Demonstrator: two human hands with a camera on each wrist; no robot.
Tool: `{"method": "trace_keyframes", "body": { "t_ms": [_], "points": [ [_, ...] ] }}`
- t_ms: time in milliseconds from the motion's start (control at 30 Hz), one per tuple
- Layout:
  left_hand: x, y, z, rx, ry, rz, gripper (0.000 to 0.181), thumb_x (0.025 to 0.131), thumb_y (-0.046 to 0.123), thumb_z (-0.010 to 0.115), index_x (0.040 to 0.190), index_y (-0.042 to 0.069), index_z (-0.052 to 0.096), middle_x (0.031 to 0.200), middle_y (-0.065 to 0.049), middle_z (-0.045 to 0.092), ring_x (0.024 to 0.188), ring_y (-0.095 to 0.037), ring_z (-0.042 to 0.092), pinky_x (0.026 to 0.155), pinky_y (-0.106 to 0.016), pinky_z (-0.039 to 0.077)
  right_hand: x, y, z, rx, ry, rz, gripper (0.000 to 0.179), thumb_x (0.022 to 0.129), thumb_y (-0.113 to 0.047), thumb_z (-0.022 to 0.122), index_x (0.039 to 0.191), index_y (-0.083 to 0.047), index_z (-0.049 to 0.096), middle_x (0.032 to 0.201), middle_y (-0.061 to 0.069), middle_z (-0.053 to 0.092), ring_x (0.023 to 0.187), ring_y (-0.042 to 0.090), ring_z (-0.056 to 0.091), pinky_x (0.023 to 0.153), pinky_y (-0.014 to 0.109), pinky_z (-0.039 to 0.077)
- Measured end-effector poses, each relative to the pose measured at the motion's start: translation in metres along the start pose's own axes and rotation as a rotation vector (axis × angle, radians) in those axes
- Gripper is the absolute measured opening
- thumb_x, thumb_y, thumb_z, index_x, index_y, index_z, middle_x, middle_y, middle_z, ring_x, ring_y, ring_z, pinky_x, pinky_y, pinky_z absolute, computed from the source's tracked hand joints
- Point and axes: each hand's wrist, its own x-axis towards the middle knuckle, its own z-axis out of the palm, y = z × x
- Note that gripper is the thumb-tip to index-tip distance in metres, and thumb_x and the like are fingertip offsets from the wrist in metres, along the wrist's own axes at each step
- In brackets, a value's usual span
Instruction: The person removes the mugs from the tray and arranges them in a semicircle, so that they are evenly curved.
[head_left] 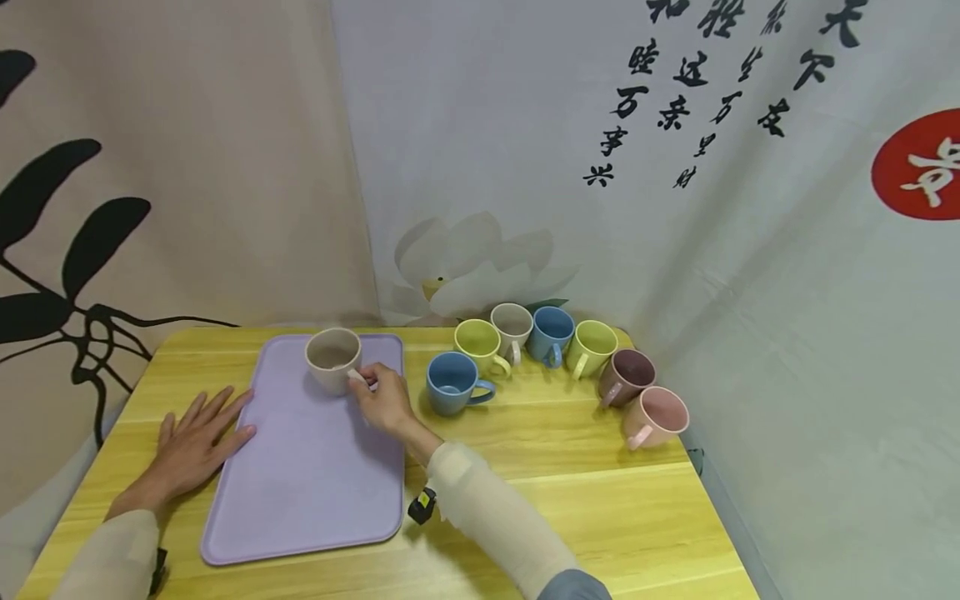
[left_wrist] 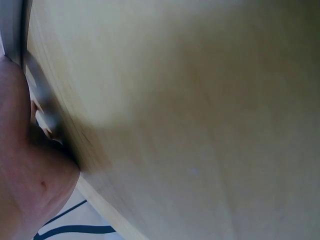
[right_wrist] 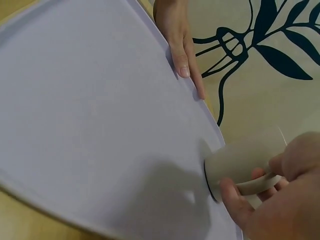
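With thumb and fingers my right hand point(head_left: 385, 402) grips the handle of a beige mug point(head_left: 332, 354) over the far end of the lilac tray point(head_left: 315, 483). In the right wrist view the beige mug point(right_wrist: 245, 159) is upright, its base close to the tray surface point(right_wrist: 100, 100) near the edge. My left hand point(head_left: 197, 446) lies flat with fingers spread, thumb and fingertips at the tray's left edge. In the left wrist view, only part of the left hand point(left_wrist: 30, 175) shows beside the wooden tabletop point(left_wrist: 200, 125).
Right of the tray stands a blue mug point(head_left: 450, 385). Behind it are a green mug point(head_left: 477, 340), a light grey mug point(head_left: 512, 323), another blue mug point(head_left: 550, 332) and another green mug point(head_left: 592, 346). A maroon mug point(head_left: 628, 375) and pink mug point(head_left: 656, 417) stand further right. Curtains hang behind.
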Motion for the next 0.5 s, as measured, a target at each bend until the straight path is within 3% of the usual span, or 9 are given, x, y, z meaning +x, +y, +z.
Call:
{"method": "trace_keyframes", "body": {
  "t_ms": [167, 300, 400, 500],
  "points": [
    [-0.001, 0.000, 0.000, -0.005, -0.012, -0.007, 0.076, 0.119, 0.056, 0.047, 0.182, 0.024, 0.020, 0.187, -0.033, 0.011, 0.170, -0.068, -0.006, 0.122, -0.094, -0.013, -0.013, -0.005, -0.009, 0.032, -0.029, 0.043, 0.015, 0.111, -0.020, 0.073, 0.105, -0.006, 0.075, 0.092, 0.004, 0.079, 0.070, 0.001, 0.064, 0.062, 0.017, 0.053],
    [-0.002, -0.002, 0.000, -0.006, -0.016, -0.009, 0.077, 0.118, 0.057, 0.047, 0.182, 0.024, 0.020, 0.187, -0.032, 0.011, 0.171, -0.067, -0.006, 0.122, -0.094, -0.013, -0.024, -0.012, -0.019, 0.096, -0.079, 0.102, 0.014, 0.111, -0.015, 0.072, 0.110, -0.001, 0.073, 0.098, 0.012, 0.082, 0.076, 0.017, 0.078, 0.060, 0.015, 0.053],
    [-0.001, -0.002, 0.001, 0.000, -0.009, -0.006, 0.077, 0.118, 0.057, 0.048, 0.182, 0.024, 0.020, 0.187, -0.032, 0.011, 0.170, -0.067, -0.005, 0.122, -0.095, -0.012, -0.031, -0.010, -0.025, 0.093, -0.105, 0.088, 0.013, 0.112, -0.014, 0.071, 0.110, -0.001, 0.072, 0.100, 0.014, 0.082, 0.084, 0.028, 0.083, 0.060, 0.014, 0.053],
    [0.000, -0.001, 0.001, 0.004, -0.005, -0.002, 0.077, 0.119, 0.056, 0.048, 0.182, 0.024, 0.020, 0.187, -0.032, 0.011, 0.170, -0.068, -0.005, 0.121, -0.095, -0.011, -0.039, -0.008, -0.033, 0.090, -0.135, 0.056, 0.013, 0.112, -0.014, 0.071, 0.111, -0.001, 0.072, 0.101, 0.016, 0.081, 0.086, 0.030, 0.083, 0.063, 0.014, 0.054]
  ]
}}
